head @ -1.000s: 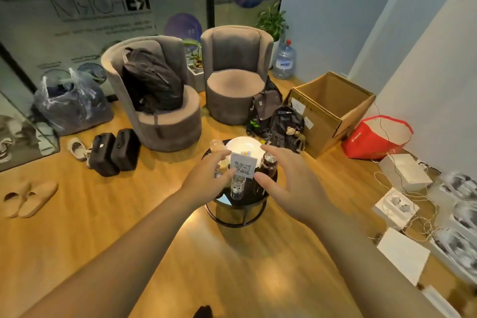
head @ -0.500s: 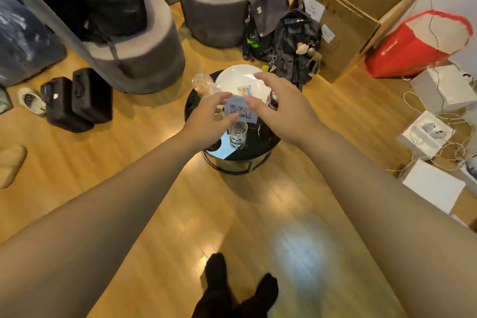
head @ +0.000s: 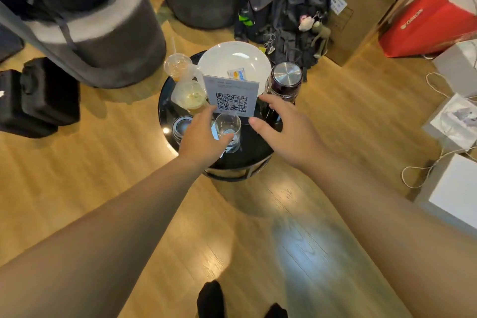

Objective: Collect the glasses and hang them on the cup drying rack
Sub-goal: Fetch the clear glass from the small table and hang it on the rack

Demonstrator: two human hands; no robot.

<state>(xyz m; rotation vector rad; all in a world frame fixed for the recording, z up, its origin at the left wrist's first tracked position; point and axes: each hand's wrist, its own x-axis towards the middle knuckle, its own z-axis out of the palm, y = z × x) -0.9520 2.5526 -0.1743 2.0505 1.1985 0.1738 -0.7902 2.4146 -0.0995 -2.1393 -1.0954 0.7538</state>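
I see small clear drinking glass [head: 228,131] upright on round black bench [head: 258,148], near front edge. My left hand [head: 204,137] wraps its side, fingers curled. Right hand [head: 284,129] spread wide, empty. Glass looks hard, slippery, breakable; hold round middle.

On the round black desk [head: 258,142], the left hand [head: 204,137] touches a clear glass [head: 228,129]; the right hand [head: 286,129] hovers spread beside a flask [head: 285,82].

Glass [head: 228,129] on table [head: 260,143], sign [head: 230,94] behind, plate [head: 233,59] beyond
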